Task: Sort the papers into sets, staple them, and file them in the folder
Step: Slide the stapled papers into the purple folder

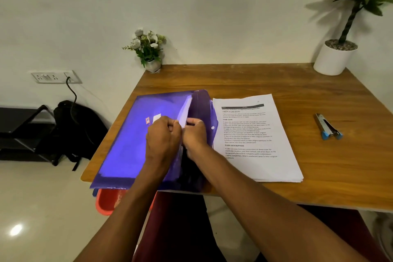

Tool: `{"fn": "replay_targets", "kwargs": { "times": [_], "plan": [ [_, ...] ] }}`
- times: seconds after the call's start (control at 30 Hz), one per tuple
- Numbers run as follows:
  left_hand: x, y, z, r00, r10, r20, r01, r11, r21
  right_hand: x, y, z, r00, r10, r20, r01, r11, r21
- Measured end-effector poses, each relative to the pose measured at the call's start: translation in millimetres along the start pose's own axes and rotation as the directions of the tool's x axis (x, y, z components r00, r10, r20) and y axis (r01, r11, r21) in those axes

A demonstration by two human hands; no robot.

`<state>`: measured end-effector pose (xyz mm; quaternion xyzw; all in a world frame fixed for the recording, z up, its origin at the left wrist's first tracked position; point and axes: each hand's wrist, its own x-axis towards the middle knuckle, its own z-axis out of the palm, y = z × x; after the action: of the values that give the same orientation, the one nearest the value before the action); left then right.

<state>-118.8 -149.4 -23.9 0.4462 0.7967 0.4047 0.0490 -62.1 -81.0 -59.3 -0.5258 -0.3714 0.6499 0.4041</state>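
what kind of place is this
Likely a home study or small office corner: a wooden desk against a plain wall carries a purple folder, printed papers and a stapler, with a potted plant at the back and a backpack on the floor.

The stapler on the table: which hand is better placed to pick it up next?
Probably the right hand. The stapler lies at the right of the table, beyond the paper stack. Both hands grip sheets in the folder, but the left hand is farther and would cross over.

folder (127,144) purple, open | papers (268,168) stacked beside R | stapler (328,127) apart R
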Motion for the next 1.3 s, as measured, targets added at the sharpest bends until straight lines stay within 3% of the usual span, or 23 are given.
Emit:
{"fn": "replay_targets", "kwargs": {
  "times": [0.07,0.23,0.37,0.53,0.63,0.73,0.8,0.9,1.0,1.07,1.13,1.2,1.3],
  "plan": [
    [1.0,0.2,0.8,0.999,0.014,0.043,-0.014,1.0,-0.008,0.5,2.9,1.1,0.993,0.025,0.116,-0.022,0.999,-0.023],
    [0.3,-6.9,-4.7,0.992,0.054,0.112,-0.059,0.997,0.044,3.8,-6.3,-11.3,0.966,-0.047,0.253,0.091,0.982,-0.165],
    [-3.6,-13.8,-5.5,0.984,0.071,0.164,-0.083,0.994,0.066,1.9,-21.6,-29.9,0.936,-0.075,0.344,0.218,0.89,-0.4],
    [-14.7,-22.8,-0.3,0.968,0.081,0.237,-0.121,0.979,0.163,-6.5,-40.6,-69.9,0.868,-0.372,0.328,0.496,0.682,-0.538],
    [-14.4,-29.9,-2.2,0.969,0.089,0.232,-0.145,0.961,0.236,-4.7,-48.9,-112.8,0.808,-0.54,0.236,0.562,0.585,-0.585],
    [-11.2,-35.3,-5.5,0.959,0.073,0.274,-0.16,0.937,0.31,4.7,-48.8,-164.6,0.729,-0.671,0.138,0.544,0.444,-0.712],
    [-12.1,-27.4,-6.0,0.971,0.028,0.237,-0.096,0.955,0.281,13.6,-45.6,-196.2,0.683,-0.725,0.093,0.49,0.36,-0.794],
    [-14.9,2.1,-5.4,0.999,-0.026,0.018,0.024,0.994,0.103,23.0,-42.3,-223.7,0.735,-0.678,0.004,0.33,0.352,-0.876],
    [-21.3,38.6,5.7,0.985,0.043,-0.169,-0.047,0.999,-0.017,26.7,-40.3,-232.2,0.8,-0.596,-0.072,0.191,0.366,-0.911],
    [-27.5,59.9,26.7,0.984,0.122,-0.129,-0.126,0.992,-0.026,26.8,-40.5,-232.6,0.813,-0.575,-0.096,0.152,0.368,-0.917],
    [-34.3,69.4,57.2,0.982,0.19,0.017,-0.189,0.981,-0.036,26.2,-40.4,-231.1,0.811,-0.577,-0.096,0.123,0.328,-0.937],
    [-41.0,68.9,86.4,0.977,0.154,0.147,-0.144,0.987,-0.077,25.3,-40.9,-230.2,0.804,-0.586,-0.1,0.109,0.31,-0.945],
    [-46.5,59.1,115.8,0.986,0.033,0.165,-0.043,0.998,0.055,23.4,-40.3,-232.1,0.783,-0.612,-0.111,0.161,0.371,-0.914]
  ]
}}
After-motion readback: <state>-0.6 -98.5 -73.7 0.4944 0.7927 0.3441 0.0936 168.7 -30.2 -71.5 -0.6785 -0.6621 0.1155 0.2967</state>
